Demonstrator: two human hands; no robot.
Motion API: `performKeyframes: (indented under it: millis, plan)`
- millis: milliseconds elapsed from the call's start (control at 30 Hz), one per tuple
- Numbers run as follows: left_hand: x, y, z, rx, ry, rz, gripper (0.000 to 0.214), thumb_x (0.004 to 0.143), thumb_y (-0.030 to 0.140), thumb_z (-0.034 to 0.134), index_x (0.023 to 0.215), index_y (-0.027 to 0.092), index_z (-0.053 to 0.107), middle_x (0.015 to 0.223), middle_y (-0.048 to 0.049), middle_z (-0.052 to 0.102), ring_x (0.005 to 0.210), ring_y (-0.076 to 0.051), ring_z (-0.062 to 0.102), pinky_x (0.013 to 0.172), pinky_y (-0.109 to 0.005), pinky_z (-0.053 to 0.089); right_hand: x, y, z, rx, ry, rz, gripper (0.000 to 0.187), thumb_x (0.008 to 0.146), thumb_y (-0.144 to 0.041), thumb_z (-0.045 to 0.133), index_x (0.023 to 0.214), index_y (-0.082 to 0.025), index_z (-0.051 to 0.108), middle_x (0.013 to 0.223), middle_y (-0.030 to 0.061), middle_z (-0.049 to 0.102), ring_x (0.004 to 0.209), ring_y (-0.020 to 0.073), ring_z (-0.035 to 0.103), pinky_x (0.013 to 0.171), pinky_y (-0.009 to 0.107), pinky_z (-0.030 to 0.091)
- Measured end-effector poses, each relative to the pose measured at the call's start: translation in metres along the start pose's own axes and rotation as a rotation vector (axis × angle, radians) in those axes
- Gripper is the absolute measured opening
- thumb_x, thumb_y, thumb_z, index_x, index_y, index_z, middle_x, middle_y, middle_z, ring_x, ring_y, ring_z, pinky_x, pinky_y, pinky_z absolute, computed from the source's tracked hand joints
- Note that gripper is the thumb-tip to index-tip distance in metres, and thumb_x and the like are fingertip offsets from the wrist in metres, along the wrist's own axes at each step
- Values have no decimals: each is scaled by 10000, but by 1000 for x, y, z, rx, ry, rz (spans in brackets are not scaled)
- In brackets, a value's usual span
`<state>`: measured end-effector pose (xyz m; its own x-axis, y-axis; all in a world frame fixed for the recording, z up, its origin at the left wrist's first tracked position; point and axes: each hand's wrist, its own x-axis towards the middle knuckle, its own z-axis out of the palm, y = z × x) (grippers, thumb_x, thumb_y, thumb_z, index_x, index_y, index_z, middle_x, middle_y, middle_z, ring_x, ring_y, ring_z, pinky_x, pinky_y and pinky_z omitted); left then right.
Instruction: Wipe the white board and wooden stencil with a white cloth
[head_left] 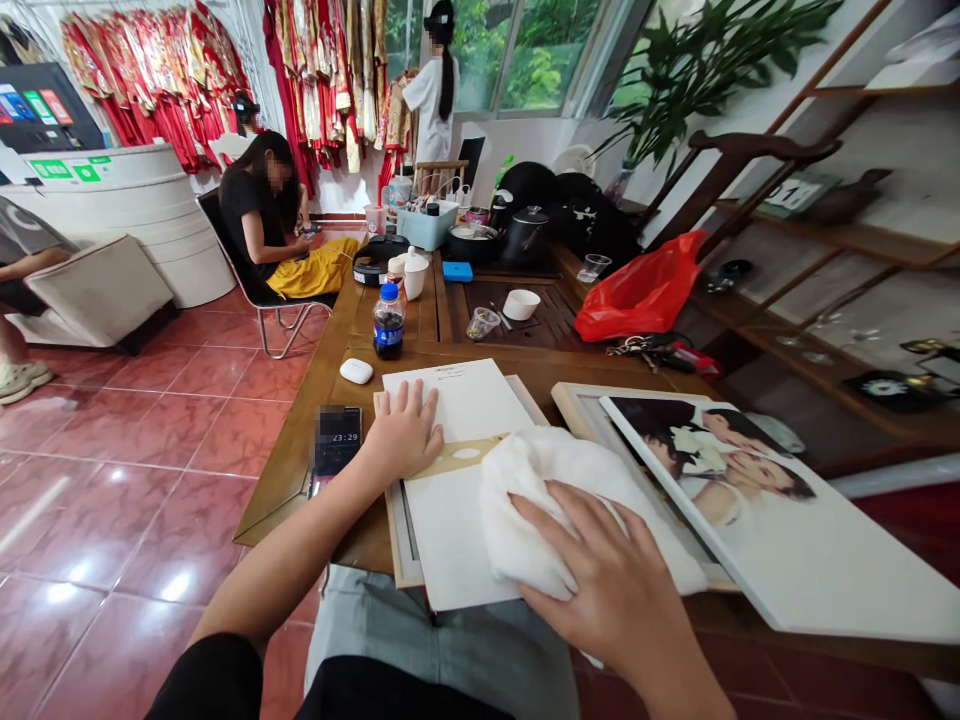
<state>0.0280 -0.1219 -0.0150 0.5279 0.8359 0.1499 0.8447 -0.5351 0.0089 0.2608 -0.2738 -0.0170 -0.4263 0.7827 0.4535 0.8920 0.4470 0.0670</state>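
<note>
My left hand (pixel 405 432) lies flat, fingers spread, pinning the stiff white board (pixel 457 480) at the table's (pixel 300 440) near edge, while my right hand (pixel 607 580) presses the soft cloth (pixel 540 490) open-palmed.

The phone (pixel 337 438) screen reads, apparently, "23:29".
</note>
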Motion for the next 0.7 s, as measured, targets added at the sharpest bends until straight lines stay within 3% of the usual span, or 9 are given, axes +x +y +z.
performKeyframes:
  millis: [100,400,500,700]
  plan:
    - [0,1,0,8,6,-2,577,1025,370,373,1528,90,401,1612,-234,360,1491,-423,352,1162,-634,329,-1,-2,0,-7,10,-19,554,817,-420,647,1335,-224,621,1318,172,608,1194,356,560,980,503,371]
    - [-1,0,-3,13,-2,17,582,1027,367,369,1532,77,388,1606,-246,362,1491,-433,347,1163,-635,323,27,-60,-6,231,40,-113,597,758,-581,655,1247,-239,665,1257,160,648,1193,359,567,1055,520,284]
    - [-1,0,-5,18,-22,9,586,1028,361,370,1536,68,381,1612,-247,349,1494,-436,338,1167,-632,322,24,-51,-5,223,31,-106,594,759,-561,666,1259,-239,655,1271,159,635,1196,353,565,1049,510,295]
    - [0,2,-4,4,-15,-3,579,1022,355,371,1528,75,393,1612,-244,352,1495,-435,336,1171,-642,308,-3,0,-2,-6,17,-11,549,825,-411,639,1330,-197,607,1304,186,587,1167,351,569,948,496,375]
